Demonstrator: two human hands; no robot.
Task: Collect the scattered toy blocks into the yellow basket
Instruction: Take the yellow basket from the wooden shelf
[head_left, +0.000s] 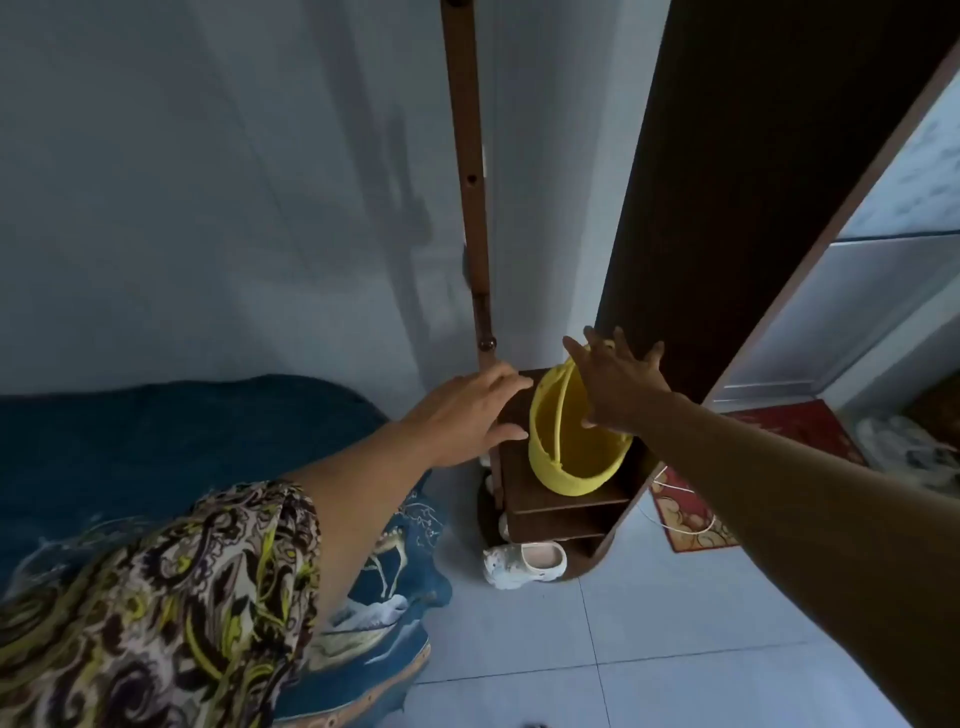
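Note:
The yellow basket (569, 462) stands on the top step of a dark wooden shelf unit (561, 512), its thin handle upright. My right hand (615, 382) hovers over the basket's far rim with fingers spread, close to the handle and holding nothing. My left hand (475, 410) reaches in from the left, fingers apart, its thumb just short of the basket's left wall. I see no toy blocks; the basket's inside looks bare where it shows.
A bed with a blue patterned cover (171, 467) fills the left. A white shoe (524, 564) lies on the tiled floor below the shelf. A dark door (737, 182) stands open at right, with a red mat (691, 512) beyond. A wooden post (467, 182) rises behind.

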